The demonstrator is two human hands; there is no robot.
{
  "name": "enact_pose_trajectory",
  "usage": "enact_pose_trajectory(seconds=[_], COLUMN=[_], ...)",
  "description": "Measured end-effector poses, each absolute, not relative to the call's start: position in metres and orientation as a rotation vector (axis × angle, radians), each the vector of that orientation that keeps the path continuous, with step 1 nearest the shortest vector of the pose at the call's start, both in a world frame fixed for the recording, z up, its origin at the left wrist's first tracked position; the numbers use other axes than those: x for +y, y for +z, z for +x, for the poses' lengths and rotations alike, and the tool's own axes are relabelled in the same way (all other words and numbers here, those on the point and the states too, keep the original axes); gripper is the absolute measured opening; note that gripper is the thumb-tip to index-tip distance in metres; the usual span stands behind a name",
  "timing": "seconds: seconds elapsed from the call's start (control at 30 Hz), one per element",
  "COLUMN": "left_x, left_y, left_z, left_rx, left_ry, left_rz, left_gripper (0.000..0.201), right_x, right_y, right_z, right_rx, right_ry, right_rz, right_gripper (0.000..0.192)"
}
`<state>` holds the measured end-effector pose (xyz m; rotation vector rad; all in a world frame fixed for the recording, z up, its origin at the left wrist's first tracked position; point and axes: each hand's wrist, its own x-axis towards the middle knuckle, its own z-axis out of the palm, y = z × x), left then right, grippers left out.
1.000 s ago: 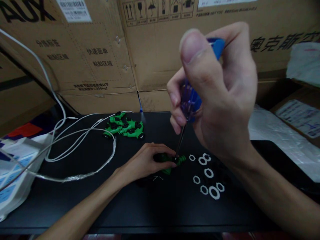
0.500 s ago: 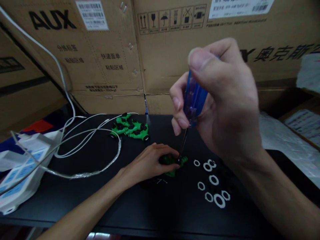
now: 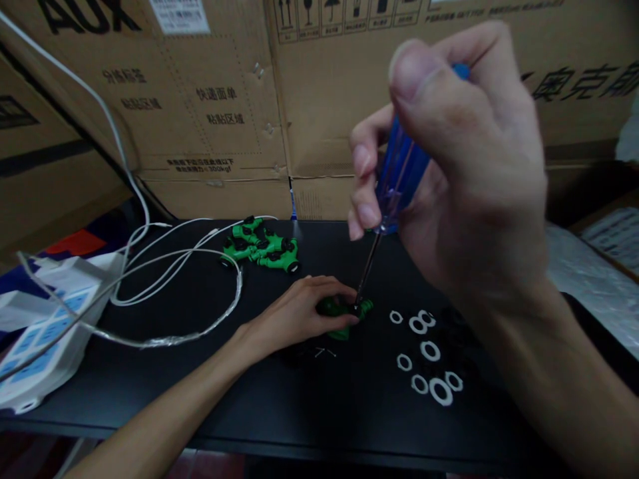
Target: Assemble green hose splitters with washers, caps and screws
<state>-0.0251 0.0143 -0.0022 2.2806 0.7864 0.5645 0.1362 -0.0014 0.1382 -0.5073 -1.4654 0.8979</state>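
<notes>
My left hand [image 3: 294, 313] rests on the black table [image 3: 210, 392] and pins down a small green toy car part [image 3: 344, 313]. Close to the camera, my right hand [image 3: 464, 179] grips a screwdriver [image 3: 399, 173] with a clear blue handle. Its thin shaft slants down and its tip touches the green part beside my left fingertips. Two tiny screws [image 3: 324, 351] lie on the table just in front of my left hand.
Several white rings [image 3: 424, 349] lie right of the part. Several assembled green toy cars [image 3: 262, 249] sit at the table's back by looped white cables [image 3: 164, 279]. Cardboard boxes [image 3: 210, 113] wall the back. A white packet [image 3: 40, 339] lies left, plastic bags [image 3: 594, 279] right.
The view has shifted slightly. My right hand has risen a little with the screwdriver, its tip still on the green part. My left hand stays on the part.
</notes>
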Motion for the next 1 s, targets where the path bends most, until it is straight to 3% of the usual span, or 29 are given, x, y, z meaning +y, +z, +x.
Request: enact_pose_trajectory(seconds=[0.2, 0.4, 0.63, 0.77, 1.0], left_x=[0.015, 0.016, 0.016, 0.016, 0.016], left_y=[-0.004, -0.007, -0.003, -0.001, 0.001], left_z=[-0.024, -0.025, -0.024, -0.023, -0.024], left_rx=[0.764, 0.761, 0.760, 0.755, 0.757], left_ry=[0.570, 0.575, 0.563, 0.557, 0.547], left_rz=[2.280, 2.288, 2.286, 2.278, 2.247], left_gripper=[0.032, 0.034, 0.035, 0.032, 0.030], right_x=[-0.006, -0.013, -0.010, -0.010, -0.010], right_y=[0.146, 0.145, 0.141, 0.142, 0.138], right_z=[0.139, 0.136, 0.134, 0.139, 0.130], right_rx=[-1.527, -1.564, -1.525, -1.721, -1.542], right_ry=[0.982, 0.859, 0.929, 0.852, 0.887], right_rz=[-0.575, -0.459, -0.552, -0.369, -0.405], right_gripper=[0.039, 0.045, 0.042, 0.041, 0.041])
